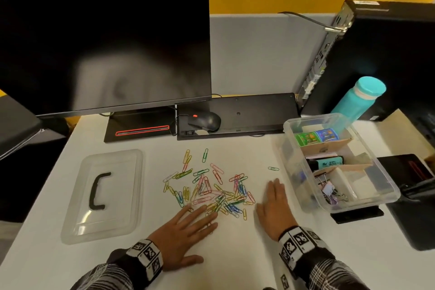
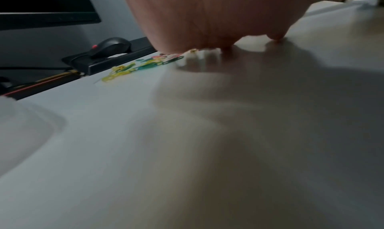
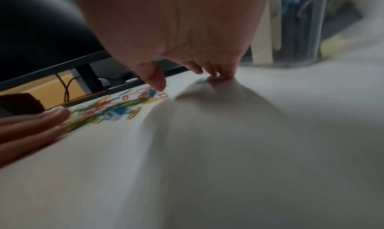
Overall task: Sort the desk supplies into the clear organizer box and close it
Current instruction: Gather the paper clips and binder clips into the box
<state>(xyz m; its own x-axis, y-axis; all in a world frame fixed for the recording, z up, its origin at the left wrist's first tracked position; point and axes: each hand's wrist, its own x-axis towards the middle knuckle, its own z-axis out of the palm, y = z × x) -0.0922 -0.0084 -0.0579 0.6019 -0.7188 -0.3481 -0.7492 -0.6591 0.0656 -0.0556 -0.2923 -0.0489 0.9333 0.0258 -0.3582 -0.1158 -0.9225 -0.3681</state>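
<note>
Beside the scattered paper clips point(image 1: 207, 186), both flat hands, left hand point(image 1: 182, 234) and right hand point(image 1: 275, 208), point away.

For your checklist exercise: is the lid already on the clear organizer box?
No: the lid lies flat on the desk, left of the paper clips, and the organizer box stands open.

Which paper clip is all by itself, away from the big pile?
The small green paper clip lying alone on the white desk, between the colourful pile and the clear organizer box. Every other clip lies in or beside the pile.
</note>
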